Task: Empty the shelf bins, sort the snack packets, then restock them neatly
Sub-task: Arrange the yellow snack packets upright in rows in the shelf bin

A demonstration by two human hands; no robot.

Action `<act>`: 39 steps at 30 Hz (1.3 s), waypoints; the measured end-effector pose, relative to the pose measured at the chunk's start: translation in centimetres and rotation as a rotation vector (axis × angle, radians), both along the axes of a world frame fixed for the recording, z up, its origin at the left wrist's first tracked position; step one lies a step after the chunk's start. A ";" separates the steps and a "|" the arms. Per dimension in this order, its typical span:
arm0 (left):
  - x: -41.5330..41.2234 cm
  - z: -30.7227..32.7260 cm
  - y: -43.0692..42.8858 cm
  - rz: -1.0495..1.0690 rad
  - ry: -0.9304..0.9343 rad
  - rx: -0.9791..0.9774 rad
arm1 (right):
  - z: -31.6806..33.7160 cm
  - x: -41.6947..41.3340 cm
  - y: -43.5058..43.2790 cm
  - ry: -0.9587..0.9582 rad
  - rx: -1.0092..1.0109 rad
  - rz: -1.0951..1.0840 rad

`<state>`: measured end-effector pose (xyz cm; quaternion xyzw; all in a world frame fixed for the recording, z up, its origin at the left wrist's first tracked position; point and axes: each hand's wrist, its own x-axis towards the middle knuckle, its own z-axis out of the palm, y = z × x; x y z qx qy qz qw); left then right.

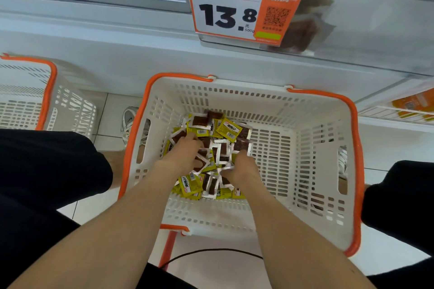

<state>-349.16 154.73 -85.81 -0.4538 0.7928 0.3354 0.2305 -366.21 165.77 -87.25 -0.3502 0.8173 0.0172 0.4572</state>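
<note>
Basket (270, 105) on the floor (387, 253), snack packets (229, 129) heaped inside.
I see left hand (185, 153) and right hand (243, 168) dug into the heap; fingers buried, so either grip's state I cannot tell.

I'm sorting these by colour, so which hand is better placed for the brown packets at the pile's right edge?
Right hand, probably: it sits just beside those brown packets, while the left hand rests on the left side of the pile, farther away.
</note>
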 end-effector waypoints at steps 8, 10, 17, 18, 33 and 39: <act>-0.9 1.7 0.4 0.123 0.069 0.056 | 0.8 -5.1 0.5 -0.430 -0.089 -0.408; -1.2 2.6 0.0 0.129 0.037 0.062 | 2.0 -5.4 -0.1 -0.587 -0.159 -0.562; -3.4 7.2 -1.2 0.612 0.436 0.117 | 5.1 -5.4 -2.0 -0.830 -0.324 -0.715; -3.8 7.7 -1.2 0.706 0.513 0.139 | 5.7 -5.2 -2.2 -0.837 -0.341 -0.713; -6.3 18.9 0.3 1.135 0.971 0.749 | 19.5 -3.4 -5.6 -0.190 -0.709 0.138; -4.5 23.7 -0.3 0.995 0.985 0.922 | 25.9 -3.5 -4.8 0.169 -0.755 0.607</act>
